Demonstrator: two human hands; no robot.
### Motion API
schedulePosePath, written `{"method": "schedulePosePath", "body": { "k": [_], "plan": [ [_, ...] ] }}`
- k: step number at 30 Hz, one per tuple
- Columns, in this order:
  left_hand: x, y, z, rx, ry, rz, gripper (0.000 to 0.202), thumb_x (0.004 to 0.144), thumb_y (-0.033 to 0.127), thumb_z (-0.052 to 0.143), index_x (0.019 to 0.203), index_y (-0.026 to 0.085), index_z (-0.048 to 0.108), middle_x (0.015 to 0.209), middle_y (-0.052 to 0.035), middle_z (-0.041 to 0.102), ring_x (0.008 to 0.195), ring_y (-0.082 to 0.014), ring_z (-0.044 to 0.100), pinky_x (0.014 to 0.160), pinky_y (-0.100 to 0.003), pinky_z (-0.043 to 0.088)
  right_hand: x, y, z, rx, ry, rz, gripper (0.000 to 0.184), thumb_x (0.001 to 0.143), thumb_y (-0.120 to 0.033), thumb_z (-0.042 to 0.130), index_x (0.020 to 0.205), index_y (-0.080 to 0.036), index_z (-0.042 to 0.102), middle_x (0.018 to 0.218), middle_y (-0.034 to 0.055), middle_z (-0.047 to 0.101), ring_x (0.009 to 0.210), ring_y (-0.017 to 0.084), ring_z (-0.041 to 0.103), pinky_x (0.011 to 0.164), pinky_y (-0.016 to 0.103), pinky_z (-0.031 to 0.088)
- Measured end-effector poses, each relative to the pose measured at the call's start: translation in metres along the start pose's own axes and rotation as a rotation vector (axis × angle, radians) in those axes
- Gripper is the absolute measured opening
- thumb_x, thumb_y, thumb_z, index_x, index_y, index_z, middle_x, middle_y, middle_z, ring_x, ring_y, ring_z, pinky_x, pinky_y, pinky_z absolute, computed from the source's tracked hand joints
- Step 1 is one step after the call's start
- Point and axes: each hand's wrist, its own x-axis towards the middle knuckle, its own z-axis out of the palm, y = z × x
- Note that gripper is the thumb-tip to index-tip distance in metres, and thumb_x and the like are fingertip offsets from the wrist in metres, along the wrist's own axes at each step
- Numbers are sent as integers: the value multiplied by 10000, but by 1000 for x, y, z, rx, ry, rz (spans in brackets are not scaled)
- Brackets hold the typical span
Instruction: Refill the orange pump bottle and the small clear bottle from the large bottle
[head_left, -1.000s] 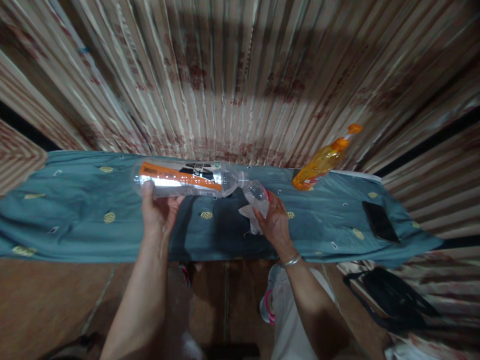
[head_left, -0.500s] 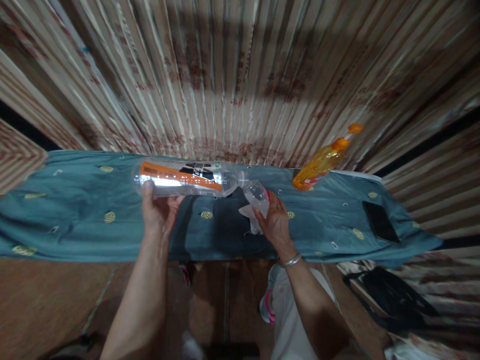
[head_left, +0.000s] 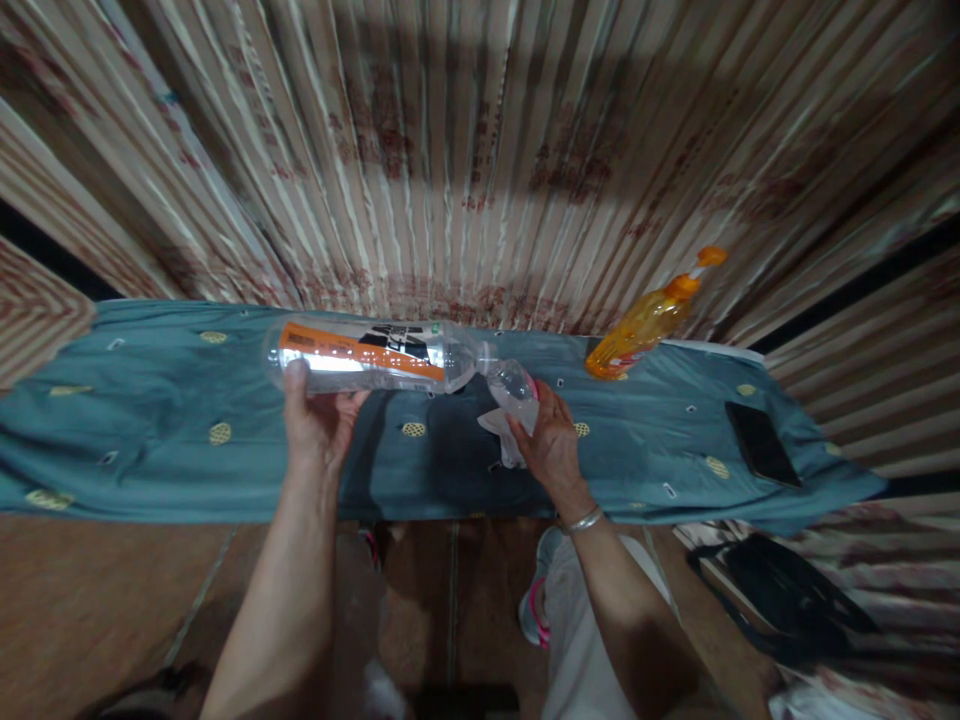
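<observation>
OK, going by the large bottle (head_left: 367,358) as landmark: clear plastic, orange label, on its side over the counter (head_left: 161,400), long axis running left-right, roughly along the counter's near edge. Base left, neck right. Shadow under it suggests it's held up; gap not readable.

Left hand (head_left: 321,415): at the bottle's base half, near side. Part-curled, thumb on the near face, fingers going under. Has hold of it.

Neck end: a small clear bottle (head_left: 514,385) meets the large bottle's neck, tilted down to the right, so the two axes don't line up. Can't tell if they're joined or just touching. Pale crumpled sheet (head_left: 501,432) hangs just nearside of it.

Right hand (head_left: 551,435): beyond the neck, near side, closed round the small bottle's far end. It's the hand nearer the neck; left is nearer the base.

Further right of the large bottle: orange pump bottle (head_left: 637,330), upright, then dark phone (head_left: 761,443), flat on the counter.
</observation>
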Motion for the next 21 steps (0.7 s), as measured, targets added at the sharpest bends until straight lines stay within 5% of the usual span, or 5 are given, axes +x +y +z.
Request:
{"method": "schedulePosePath", "body": {
  "k": [8,15,21],
  "plan": [
    [-2,-1,3,-56,11,15,286,847,411,744,1023,190,700,1055,-98,770,1056,-260,722,1004,-408,598,0,-1,0,-13,14,-2,630,1011,-482,543,1466,-51,476,1352,271,655,1236,367,633,1076,582,539],
    [0,-2,0,-26,7,19,368,791,455,803,1050,216,695,1083,-108,765,1145,-297,708,984,-443,604,0,-1,0,-5,4,6,635,1013,-477,540,1473,-45,466,1355,279,652,1247,369,627,1085,590,532],
    [-3,0,5,-51,26,2,255,873,404,716,1024,198,709,1041,-85,779,1072,-266,720,1000,-414,602,0,0,1,-2,14,0,645,1011,-497,542,1477,-59,457,1347,275,655,1237,369,632,1075,591,536]
  ]
}}
